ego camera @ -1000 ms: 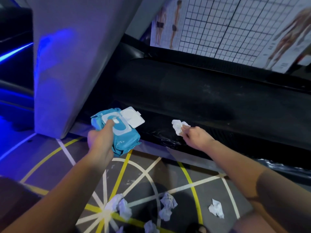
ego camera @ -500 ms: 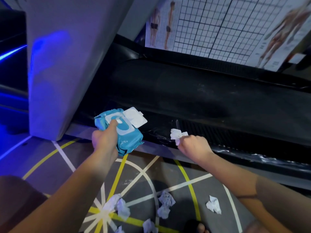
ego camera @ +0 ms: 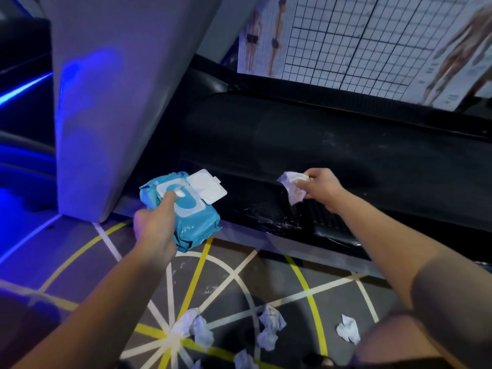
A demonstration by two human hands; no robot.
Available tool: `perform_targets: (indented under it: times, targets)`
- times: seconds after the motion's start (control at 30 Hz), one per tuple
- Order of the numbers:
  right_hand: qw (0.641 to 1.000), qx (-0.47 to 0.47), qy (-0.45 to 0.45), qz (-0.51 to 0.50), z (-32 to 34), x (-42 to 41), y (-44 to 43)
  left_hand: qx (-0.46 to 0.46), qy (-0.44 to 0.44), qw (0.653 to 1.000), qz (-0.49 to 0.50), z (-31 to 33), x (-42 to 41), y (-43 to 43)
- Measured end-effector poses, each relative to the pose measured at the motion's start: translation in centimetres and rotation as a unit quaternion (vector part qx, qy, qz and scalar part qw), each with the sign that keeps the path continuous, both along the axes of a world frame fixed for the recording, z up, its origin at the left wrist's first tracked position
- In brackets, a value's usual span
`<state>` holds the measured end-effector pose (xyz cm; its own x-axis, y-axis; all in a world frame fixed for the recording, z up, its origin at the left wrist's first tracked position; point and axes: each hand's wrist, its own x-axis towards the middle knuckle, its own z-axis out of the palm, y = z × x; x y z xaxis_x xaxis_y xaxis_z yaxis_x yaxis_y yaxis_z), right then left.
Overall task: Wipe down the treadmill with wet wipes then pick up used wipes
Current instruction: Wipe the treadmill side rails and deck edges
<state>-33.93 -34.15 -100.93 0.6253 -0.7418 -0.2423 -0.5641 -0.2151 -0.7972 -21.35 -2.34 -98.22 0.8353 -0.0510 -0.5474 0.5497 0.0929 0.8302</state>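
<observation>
Damp white cloth is bunched in my right hand (ego camera: 318,189): the wipe (ego camera: 292,188) is pinched between thumb and curled fingers, its loose corner hanging down just above the black side rail of the treadmill (ego camera: 266,209), where wet streaks shine. My left hand (ego camera: 155,226) is closed around the blue pack of wipes (ego camera: 183,209), fingers wrapped under its soft body and the thumb lying up on the label near the opening, with the white flap lid (ego camera: 206,186) standing open beside it. The pack hangs over the floor just in front of the rail, well to the left of the wipe. I judge the wipe to be very light, limp and a bit slippery, so it wants a firm pinch through the middle of the wad instead of by an edge, and flat pressure from the fingers to keep it on the rail. The pack looks squashy and would sag if held by one end; a grip across its middle suits it. Down near my feet several crumpled used wipes (ego camera: 269,326) lie scattered on the grey floor (ego camera: 234,278) with its yellow and white lines, well below both hands and not yet gathered.
</observation>
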Motion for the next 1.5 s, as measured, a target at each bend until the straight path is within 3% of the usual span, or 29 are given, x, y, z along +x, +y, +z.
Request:
perform_targets:
  times: [0.1,0.23,0.33,0.43,0.7,0.87,0.93,1.07,1.23,1.37,1.5]
  targets:
    - [0.972,-0.202,0.103,0.052,-0.5,0.8,0.1,-0.014,0.007,1.000,-0.002,-0.4,0.5,0.4]
    - [0.929,-0.280,0.188,0.149,-3.3,1.1,0.1,-0.008,0.006,1.000,0.004,-0.5,0.8,0.5]
    - [0.923,-0.262,0.223,0.171,-4.6,0.6,1.0,-0.008,0.009,1.000,0.001,-0.6,0.9,0.3]
    - [0.934,-0.258,0.193,0.156,-4.7,0.0,1.9,-0.016,0.009,1.000,-0.005,-0.5,0.9,0.1]
    - [0.919,-0.285,0.185,0.202,-3.1,-4.1,3.2,-0.022,0.009,1.000,-0.001,-0.4,0.4,-1.2]
    - [0.889,-0.297,0.219,0.270,-0.7,-5.6,4.0,-0.023,0.009,1.000,-0.005,-0.6,-0.1,-2.2]
    - [0.901,-0.266,0.205,0.276,0.1,-5.6,3.5,-0.022,0.010,1.000,-0.009,-0.6,-0.3,-2.3]
    - [0.960,-0.169,0.107,0.195,0.8,-4.7,1.9,-0.023,0.008,1.000,-0.011,-0.2,-0.6,-2.0]
    - [0.978,-0.181,0.047,0.093,-0.3,-1.7,1.3,-0.009,0.005,1.000,-0.003,-0.2,-0.1,-0.8]
    - [0.943,-0.204,0.134,0.228,-4.8,-0.9,4.2,-0.016,0.020,1.000,0.004,-0.9,0.6,0.1]
    - [0.912,-0.305,0.092,0.260,-7.5,-3.6,7.2,-0.021,0.020,1.000,0.011,-1.4,1.2,0.4]
